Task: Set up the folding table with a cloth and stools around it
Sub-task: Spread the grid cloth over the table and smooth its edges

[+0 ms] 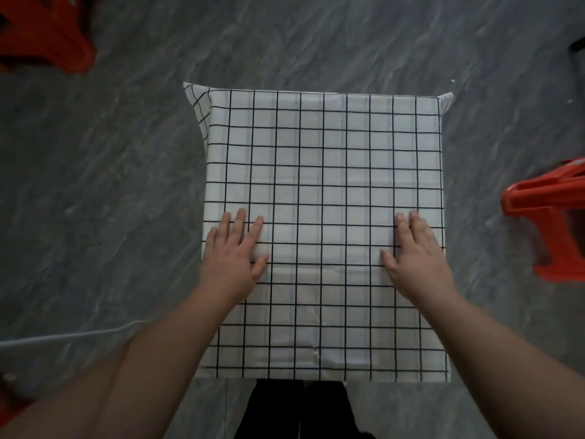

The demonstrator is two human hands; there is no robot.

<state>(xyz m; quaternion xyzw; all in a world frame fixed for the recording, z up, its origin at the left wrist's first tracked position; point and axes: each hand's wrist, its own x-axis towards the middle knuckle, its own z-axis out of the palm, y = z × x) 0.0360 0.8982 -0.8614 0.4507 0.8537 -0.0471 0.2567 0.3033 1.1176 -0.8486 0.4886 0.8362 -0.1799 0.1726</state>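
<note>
A white cloth with a black grid pattern (pixel 323 172) covers the whole top of the small square table, so the table itself is hidden. Its far corners hang off at the left and right. My left hand (pixel 234 255) lies flat on the cloth near the left edge, fingers spread. My right hand (pixel 418 251) lies flat near the right edge, fingers together. Neither hand holds anything. A red plastic stool (pixel 550 217) stands on the floor right of the table. Another red stool (pixel 44 33) is at the far left corner of the view.
The floor (pixel 95 185) is grey marbled stone all around the table. A thin white cord (pixel 72 335) runs across the floor at the left. My dark trouser legs (pixel 300 410) show below the table's near edge. A dark object (pixel 577 45) sits at the upper right edge.
</note>
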